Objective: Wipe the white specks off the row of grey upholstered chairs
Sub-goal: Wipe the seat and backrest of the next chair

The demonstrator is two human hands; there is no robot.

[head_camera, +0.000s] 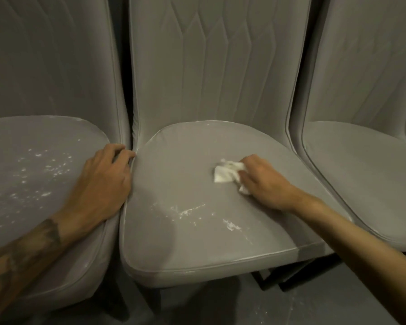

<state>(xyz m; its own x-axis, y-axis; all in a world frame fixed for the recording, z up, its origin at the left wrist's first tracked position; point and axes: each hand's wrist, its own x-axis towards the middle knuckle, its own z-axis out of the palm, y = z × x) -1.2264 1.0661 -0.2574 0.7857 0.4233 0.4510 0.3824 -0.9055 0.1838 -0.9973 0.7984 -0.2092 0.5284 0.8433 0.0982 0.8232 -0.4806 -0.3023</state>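
While the right hand (265,181) presses a crumpled white tissue (225,174) onto the middle chair (185,242), its fingers curled round the wad, the head view shows three grey upholstered chairs side by side. The tissue lies right of centre on that seat. Streaks of white specks (188,211) mark the seat's front part, nearer the viewer than the tissue.

The left hand (101,181) rests palm-down on the right edge of the left chair (14,207), fingers loosely bent toward the gap between the seats, holding nothing. Beside it, scattered specks (47,170) dot the left seat. The right chair (366,179) stands just beside the middle one. A dark tattoo (45,233) above the left wrist is too blurred to read.
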